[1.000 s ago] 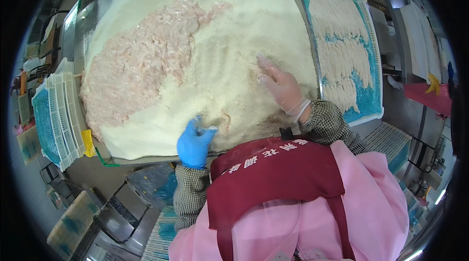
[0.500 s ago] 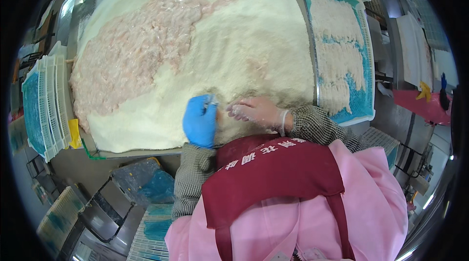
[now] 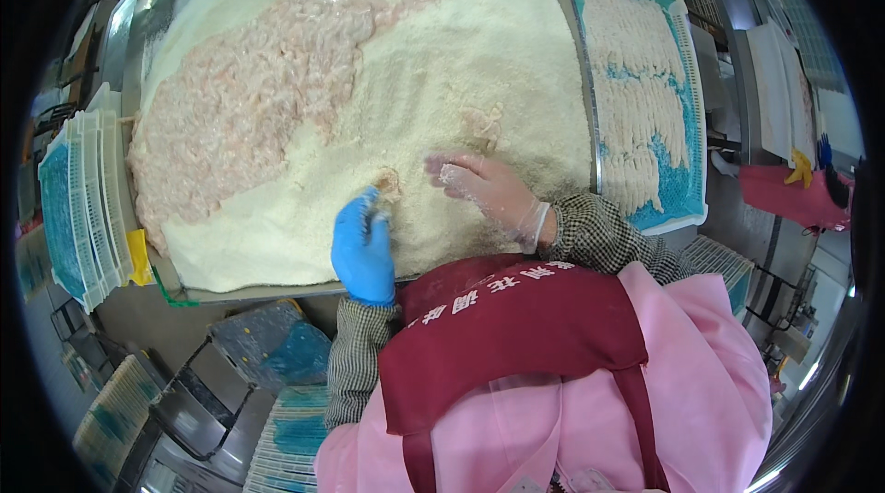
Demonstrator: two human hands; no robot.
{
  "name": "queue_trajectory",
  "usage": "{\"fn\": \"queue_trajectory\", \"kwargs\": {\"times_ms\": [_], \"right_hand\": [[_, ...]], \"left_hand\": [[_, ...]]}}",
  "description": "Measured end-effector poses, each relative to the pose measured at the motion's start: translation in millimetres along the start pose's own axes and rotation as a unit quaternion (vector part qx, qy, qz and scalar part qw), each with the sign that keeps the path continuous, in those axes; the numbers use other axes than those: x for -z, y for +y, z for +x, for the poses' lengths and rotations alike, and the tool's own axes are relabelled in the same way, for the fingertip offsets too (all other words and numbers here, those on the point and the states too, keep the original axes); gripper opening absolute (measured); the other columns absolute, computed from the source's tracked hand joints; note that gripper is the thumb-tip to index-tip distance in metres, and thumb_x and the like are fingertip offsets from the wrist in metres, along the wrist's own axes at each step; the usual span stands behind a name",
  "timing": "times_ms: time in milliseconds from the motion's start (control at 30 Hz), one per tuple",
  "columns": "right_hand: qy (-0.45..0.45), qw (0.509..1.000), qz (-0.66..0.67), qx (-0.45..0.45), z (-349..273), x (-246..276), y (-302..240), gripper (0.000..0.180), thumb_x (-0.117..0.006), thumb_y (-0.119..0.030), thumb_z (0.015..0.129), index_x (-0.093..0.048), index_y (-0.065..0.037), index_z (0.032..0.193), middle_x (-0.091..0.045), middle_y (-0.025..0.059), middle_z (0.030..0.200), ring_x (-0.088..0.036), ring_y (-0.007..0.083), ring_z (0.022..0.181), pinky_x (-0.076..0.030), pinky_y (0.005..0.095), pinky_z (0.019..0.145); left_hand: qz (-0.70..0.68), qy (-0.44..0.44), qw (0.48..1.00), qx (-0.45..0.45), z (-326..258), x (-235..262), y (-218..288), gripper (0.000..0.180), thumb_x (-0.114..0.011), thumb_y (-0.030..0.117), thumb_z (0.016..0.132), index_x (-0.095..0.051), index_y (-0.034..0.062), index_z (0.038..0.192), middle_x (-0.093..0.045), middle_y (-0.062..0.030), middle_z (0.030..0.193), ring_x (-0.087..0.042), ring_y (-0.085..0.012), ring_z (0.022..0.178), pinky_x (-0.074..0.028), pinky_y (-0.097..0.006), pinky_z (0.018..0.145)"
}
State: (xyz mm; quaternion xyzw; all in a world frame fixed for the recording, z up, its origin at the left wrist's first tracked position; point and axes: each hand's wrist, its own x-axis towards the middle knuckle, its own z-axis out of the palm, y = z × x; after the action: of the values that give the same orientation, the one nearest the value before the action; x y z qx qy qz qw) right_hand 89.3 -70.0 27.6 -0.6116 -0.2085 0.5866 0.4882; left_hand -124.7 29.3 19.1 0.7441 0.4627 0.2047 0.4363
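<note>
My left hand, in a blue glove, hovers over the near edge of a bed of pale breading powder, thumb and fingers apart. A small powdered strip of raw meat lies just beyond its fingertips. To the right, my right hand wears a clear glove dusted with powder. Its fingers are stretched out, and nothing shows in them. Another small piece of meat rests half covered in the powder beyond that hand. A large heap of pale pink raw meat strips spreads across the left side of the bed.
Right of the powder table stands a white-rimmed tray with a blue liner and rows of coated strips. Stacked white crates stand at the left edge, a yellow cloth-like thing beside them. A chair sits at lower left.
My left hand has opened and shifted slightly left. My right hand has moved a little farther from me, fingers spreading. A meat strip now shows on the powder between them.
</note>
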Motion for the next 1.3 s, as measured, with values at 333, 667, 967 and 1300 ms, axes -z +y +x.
{"fn": "queue_trajectory", "kwargs": {"times_ms": [333,667,967,1300], "right_hand": [[-0.044,0.992,0.046,-0.106,18.4,-12.0,5.4,0.052,-0.056,-0.035,0.109,-0.054,-0.003,0.15,-0.061,0.0111,0.145,-0.059,0.0198,0.132,-0.047,0.0354,0.112],[-0.011,0.998,-0.044,-0.05,38.3,-9.5,26.4,0.054,-0.058,-0.035,0.107,-0.054,-0.001,0.149,-0.062,0.0103,0.143,-0.06,0.0186,0.128,-0.047,0.0329,0.11],[-0.092,0.979,0.18,-0.009,23.3,-33.9,-23.8,0.043,-0.056,-0.025,0.108,-0.055,-0.005,0.146,-0.067,0.0087,0.13,-0.062,0.0189,0.119,-0.051,0.0381,0.102],[-0.088,0.855,0.507,-0.056,14.9,-17.2,-9.7,0.054,-0.056,-0.041,0.106,-0.052,-0.004,0.145,-0.066,0.0132,0.132,-0.063,0.0207,0.117,-0.05,0.0421,0.106]], "left_hand": [[0.261,-0.077,0.962,-0.028,10.7,1.1,15.0,0.047,-0.08,0.024,0.087,-0.069,0.0042,0.128,-0.065,-0.0193,0.13,-0.061,-0.0364,0.118,-0.052,-0.045,0.099],[-0.037,0.004,0.996,0.084,18.7,-14.2,-24.5,0.036,-0.062,0.016,0.101,-0.066,-0.0019,0.132,-0.07,-0.0199,0.132,-0.068,-0.032,0.12,-0.051,-0.039,0.106],[-0.149,0.049,0.987,-0.03,32.9,-70.8,43.3,0.056,-0.044,0.022,0.109,-0.037,-0.0034,0.158,-0.041,-0.0211,0.163,-0.038,-0.0317,0.151,-0.027,-0.045,0.125],[0.038,-0.069,0.986,-0.147,54.4,-96.8,64.3,0.058,-0.021,0.034,0.114,-0.027,0.0049,0.163,-0.027,-0.0188,0.17,-0.022,-0.0319,0.159,-0.001,-0.052,0.131]]}}
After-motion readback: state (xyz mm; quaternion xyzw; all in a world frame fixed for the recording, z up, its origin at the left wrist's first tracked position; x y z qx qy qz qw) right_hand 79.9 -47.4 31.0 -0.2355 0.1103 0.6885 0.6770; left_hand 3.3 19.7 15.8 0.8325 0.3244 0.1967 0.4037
